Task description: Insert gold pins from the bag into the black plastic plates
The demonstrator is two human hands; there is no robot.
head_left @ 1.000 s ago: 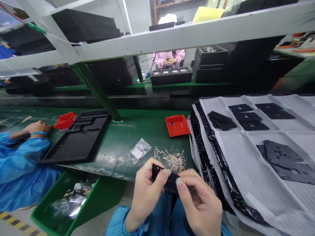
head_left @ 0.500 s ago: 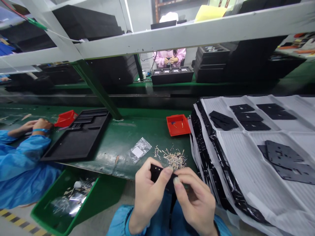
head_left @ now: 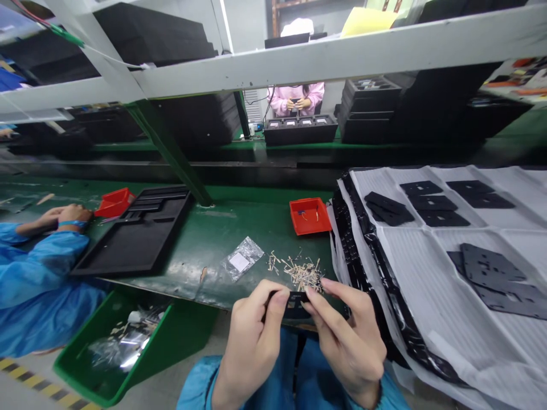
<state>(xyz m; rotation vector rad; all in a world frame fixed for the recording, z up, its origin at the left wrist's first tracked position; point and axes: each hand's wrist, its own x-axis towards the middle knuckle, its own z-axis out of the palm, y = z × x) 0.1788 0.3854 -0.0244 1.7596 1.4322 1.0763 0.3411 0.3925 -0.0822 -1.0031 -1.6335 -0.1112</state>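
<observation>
Both my hands hold a small flat black plate (head_left: 296, 304) with cut-outs, low in the middle of the view, at the near edge of the green bench (head_left: 222, 228). My left hand (head_left: 252, 341) pinches its left end between thumb and fingers. My right hand (head_left: 348, 336) grips its right end with thumb and forefinger, the other fingers stretched out. Just beyond the plate lies a heap of small pale slivers (head_left: 299, 270). A clear plastic bag (head_left: 240, 260) with a white label lies to the left of the heap.
A red tray (head_left: 310, 216) sits behind the heap. White sheets (head_left: 427, 273) carrying black flat parts (head_left: 491, 273) fill the right. A black foam tray (head_left: 137, 233) lies left, beside a co-worker's blue sleeve (head_left: 38, 267). A green bin (head_left: 123, 347) stands below. Another person in pink (head_left: 298, 97) sits opposite.
The black plate has tipped from facing me to nearly edge-on and flat. My hands have risen slightly and my right fingers have spread.
</observation>
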